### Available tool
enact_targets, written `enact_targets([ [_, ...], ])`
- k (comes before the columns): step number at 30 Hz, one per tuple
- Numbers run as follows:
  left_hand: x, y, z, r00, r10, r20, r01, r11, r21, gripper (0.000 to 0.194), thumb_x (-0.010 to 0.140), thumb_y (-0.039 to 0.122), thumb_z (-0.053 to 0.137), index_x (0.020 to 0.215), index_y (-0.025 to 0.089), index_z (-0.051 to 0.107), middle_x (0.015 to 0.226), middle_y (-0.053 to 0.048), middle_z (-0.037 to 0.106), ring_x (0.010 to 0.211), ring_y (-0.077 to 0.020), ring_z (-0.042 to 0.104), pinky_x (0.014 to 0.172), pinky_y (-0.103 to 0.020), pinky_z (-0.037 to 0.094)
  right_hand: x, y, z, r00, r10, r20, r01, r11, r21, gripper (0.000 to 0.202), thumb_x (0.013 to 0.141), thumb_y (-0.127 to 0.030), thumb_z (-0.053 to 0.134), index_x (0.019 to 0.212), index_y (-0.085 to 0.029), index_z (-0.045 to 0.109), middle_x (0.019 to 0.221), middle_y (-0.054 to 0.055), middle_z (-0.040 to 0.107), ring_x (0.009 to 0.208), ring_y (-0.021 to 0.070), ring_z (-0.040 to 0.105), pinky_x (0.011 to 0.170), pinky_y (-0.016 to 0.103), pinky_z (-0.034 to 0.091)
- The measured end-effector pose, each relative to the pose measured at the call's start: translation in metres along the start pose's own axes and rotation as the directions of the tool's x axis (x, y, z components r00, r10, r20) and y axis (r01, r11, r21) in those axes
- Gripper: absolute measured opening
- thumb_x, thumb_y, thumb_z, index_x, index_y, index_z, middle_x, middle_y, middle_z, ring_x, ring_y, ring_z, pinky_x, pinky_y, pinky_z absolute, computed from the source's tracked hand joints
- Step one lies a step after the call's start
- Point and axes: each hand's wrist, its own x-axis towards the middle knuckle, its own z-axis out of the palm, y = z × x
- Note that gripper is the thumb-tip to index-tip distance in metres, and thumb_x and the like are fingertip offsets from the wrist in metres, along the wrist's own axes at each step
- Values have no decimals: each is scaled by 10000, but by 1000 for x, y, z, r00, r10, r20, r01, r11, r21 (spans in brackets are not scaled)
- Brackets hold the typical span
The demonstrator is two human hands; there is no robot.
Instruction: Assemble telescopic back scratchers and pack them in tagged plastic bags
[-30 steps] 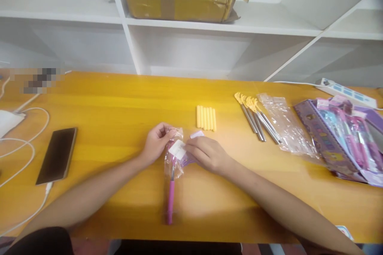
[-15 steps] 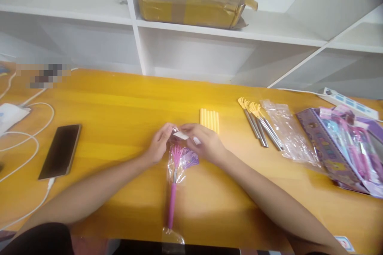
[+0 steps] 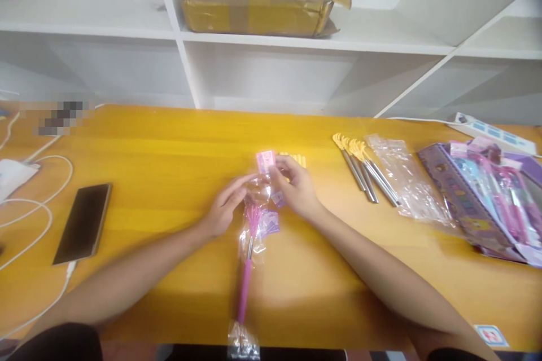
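Observation:
A pink back scratcher (image 3: 244, 287) lies in a clear plastic bag (image 3: 258, 189), its claw head pointing away from me. My left hand (image 3: 224, 208) pinches the left side of the bag's upper end between thumb and fingers. At the bag's top right, my right hand (image 3: 296, 186) is closed on a small pink printed card (image 3: 266, 162), which stands up above the bag. Small purple cards (image 3: 270, 223) lie beside the claw head. Partly hidden behind my right hand are yellow tubes (image 3: 300, 160).
Yellow claw heads on metal rods (image 3: 366, 172) lie to the right, beside empty clear bags (image 3: 417, 186). Farther right is a purple display box (image 3: 470, 203) of bagged pink and blue items. A phone (image 3: 83, 224) charges at left; a power strip (image 3: 493, 135) sits back right; a carton (image 3: 258, 8) is shelved.
The card in my right hand has been raised and turned, so its pink printed face now shows. My left fingers have straightened somewhat along the bag. The camera view has shifted slightly.

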Motion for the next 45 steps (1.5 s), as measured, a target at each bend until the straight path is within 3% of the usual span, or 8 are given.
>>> enact_targets([
  [5,7,-10,-6,998,-45,49,54,980,-191,580,1009,523,626,1496,209,642,1167,-135,772,1074,-272,723,1013,-425,543,-2,4,-4,988,-137,-78,126,983,-130,226,1068,-398,565,969,-225,670,987,58,677,919,187,638,748,307,530],
  [9,11,-8,-6,999,-31,26,38,944,-328,513,963,469,649,1371,169,727,1435,-168,698,1330,-338,640,1158,-504,483,-5,9,-3,980,-196,-37,186,964,-189,189,1091,-349,531,1075,-228,675,1011,62,693,875,177,651,727,309,540],
  [14,12,-1,-5,995,-56,78,84,905,-418,562,972,460,554,1381,110,715,1491,-194,663,1406,-390,587,1219,-575,406,-5,16,-1,964,-261,-46,246,946,-211,186,1066,-267,586,1249,-244,607,1000,41,733,760,157,670,685,308,565],
  [19,13,0,-5,986,-89,139,142,884,-445,592,963,447,548,1436,115,675,1471,-192,674,1375,-397,610,1183,-574,431,-5,18,-3,939,-344,-4,330,902,-278,150,1070,-225,578,1209,-246,630,1049,57,732,787,166,677,704,330,577],
  [25,12,-1,-5,986,-110,127,157,874,-461,592,949,452,570,1448,149,670,1513,-169,644,1343,-386,626,1168,-569,440,-8,17,-1,888,-459,35,443,830,-340,213,1083,-170,532,1250,-235,647,1039,77,707,935,201,691,796,365,586],
  [35,12,5,-2,982,-128,137,180,854,-488,602,922,447,568,1425,138,690,1484,-160,660,1351,-367,599,1181,-560,434,-9,21,0,852,-517,83,507,775,-378,242,1061,-159,549,1259,-239,662,1048,92,686,968,225,660,819,397,584],
  [45,11,4,-1,981,-142,130,188,851,-490,609,916,456,558,1415,134,693,1481,-157,661,1393,-370,558,1189,-554,420,-15,22,0,828,-545,127,543,726,-423,288,1033,-144,570,1286,-228,678,1060,96,651,937,210,663,751,354,580],
])
